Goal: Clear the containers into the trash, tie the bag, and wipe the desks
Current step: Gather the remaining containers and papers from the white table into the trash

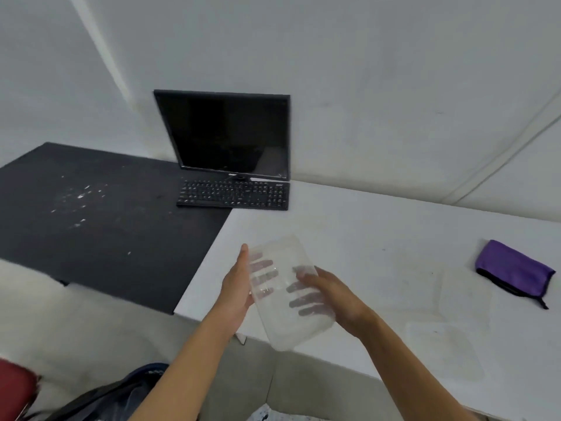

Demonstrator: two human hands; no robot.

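I hold a clear plastic container [283,320] in both hands above the front edge of the white desk [379,238]. My left hand [236,287] grips its left side, with the fingers showing through the plastic. My right hand [331,296] grips its right side, fingers also visible behind the clear wall. A dark trash bag [121,393] lies on the floor at the bottom left, under my left forearm. A folded purple cloth [513,270] rests on the white desk at the right. White crumbs [79,202] are scattered on the black desk [91,238] at the left.
A black monitor [227,135] and black keyboard [233,194] stand at the back where the two desks meet. Two clear flat lids or containers [452,350] lie on the white desk at the right front. A red seat [13,387] is at the bottom left corner.
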